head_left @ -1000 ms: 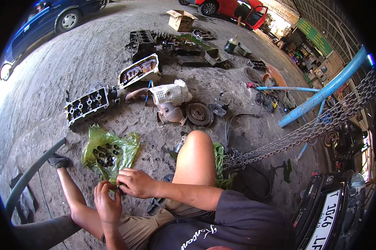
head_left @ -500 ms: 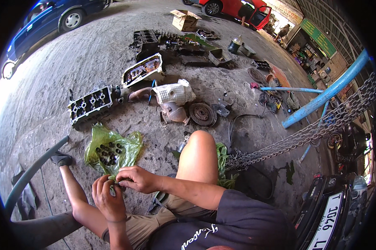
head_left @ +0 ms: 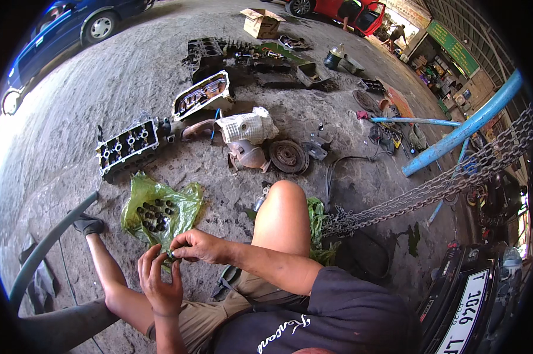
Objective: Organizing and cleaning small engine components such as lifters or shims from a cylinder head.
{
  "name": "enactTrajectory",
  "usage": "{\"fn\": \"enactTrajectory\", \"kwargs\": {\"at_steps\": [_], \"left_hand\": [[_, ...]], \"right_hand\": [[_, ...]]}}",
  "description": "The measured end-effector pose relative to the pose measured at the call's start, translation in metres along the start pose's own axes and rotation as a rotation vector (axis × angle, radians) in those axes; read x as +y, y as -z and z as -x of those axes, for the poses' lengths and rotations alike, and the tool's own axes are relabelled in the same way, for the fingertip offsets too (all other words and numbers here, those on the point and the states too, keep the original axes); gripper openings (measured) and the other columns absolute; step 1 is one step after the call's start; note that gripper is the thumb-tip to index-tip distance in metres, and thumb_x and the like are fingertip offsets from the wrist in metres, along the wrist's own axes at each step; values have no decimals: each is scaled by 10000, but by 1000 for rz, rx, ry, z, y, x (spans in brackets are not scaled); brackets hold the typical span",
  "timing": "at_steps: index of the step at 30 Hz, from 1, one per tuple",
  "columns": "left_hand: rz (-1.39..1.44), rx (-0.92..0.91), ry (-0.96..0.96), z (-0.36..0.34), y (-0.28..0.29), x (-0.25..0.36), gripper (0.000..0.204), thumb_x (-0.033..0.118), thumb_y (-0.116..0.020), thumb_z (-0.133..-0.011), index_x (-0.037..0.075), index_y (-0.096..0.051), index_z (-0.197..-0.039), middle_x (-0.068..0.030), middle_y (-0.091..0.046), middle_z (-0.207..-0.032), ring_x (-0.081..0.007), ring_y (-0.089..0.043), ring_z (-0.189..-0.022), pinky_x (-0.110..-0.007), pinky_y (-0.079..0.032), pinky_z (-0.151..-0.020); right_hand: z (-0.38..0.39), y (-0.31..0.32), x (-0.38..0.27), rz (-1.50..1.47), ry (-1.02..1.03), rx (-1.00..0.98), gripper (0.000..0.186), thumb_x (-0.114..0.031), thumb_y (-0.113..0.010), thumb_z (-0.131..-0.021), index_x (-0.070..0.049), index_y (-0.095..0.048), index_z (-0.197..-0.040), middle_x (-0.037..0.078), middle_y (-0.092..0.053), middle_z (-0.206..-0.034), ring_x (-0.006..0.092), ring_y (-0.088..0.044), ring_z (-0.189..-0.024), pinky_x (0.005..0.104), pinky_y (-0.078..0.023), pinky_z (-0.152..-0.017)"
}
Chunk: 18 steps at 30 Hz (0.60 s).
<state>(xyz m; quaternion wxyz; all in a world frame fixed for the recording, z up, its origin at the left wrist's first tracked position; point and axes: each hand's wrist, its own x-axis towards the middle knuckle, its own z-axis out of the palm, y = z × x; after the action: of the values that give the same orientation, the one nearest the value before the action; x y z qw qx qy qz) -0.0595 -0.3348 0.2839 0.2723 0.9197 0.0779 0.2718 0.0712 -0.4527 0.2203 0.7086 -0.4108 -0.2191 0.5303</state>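
A translucent green plastic bag (head_left: 187, 203) lies spread on the ground before me, with several small dark metal cups (head_left: 153, 216) grouped on it. The bag's near end runs up to my left hand (head_left: 161, 286), whose curled fingers and thumb close around the green plastic. My right hand (head_left: 202, 246) meets it from the right, thumb and fingertips pinched together. Whatever small item sits between those fingertips is mostly hidden. Beyond the bag rests a cylinder head (head_left: 129, 147), its open top showing several round fittings.
Past the bag lie a foil-shielded exhaust part (head_left: 243, 127), a rusty disc (head_left: 288, 157), a valve cover (head_left: 201, 95) and an engine block (head_left: 206, 52). A cardboard box (head_left: 261, 25) stands farther back. Chains (head_left: 408, 197) and a blue pole (head_left: 464, 124) cross the right side.
My hands have shifted slightly to the right and the fingers of my left hand have opened out somewhat. Green plastic now shows lower between them. The parts on the ground stay put.
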Motion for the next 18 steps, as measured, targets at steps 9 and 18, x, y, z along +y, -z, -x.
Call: {"fn": "enactTrajectory", "kwargs": {"at_steps": [9,18], "left_hand": [[-53,-128,41,-2,5,-13,78,15,-656,-802,-22,-602,-845,-153,-596,-1084,-302,-571,-1027,-392,-450,-903],[75,-151,122,-1,13,-3,188,103,-688,-826,-20,-663,-966,-161,-568,-1226,-306,-540,-1140,-376,-438,-931]], "right_hand": [[6,3,-22,847,332,-63,190,-133,-687,-837,6,-651,-961,152,-660,-900,280,-637,-849,418,-493,-784],[11,-8,-15,864,363,0,210,-160,-658,-862,22,-629,-962,171,-651,-928,302,-643,-895,385,-499,-798]]}}
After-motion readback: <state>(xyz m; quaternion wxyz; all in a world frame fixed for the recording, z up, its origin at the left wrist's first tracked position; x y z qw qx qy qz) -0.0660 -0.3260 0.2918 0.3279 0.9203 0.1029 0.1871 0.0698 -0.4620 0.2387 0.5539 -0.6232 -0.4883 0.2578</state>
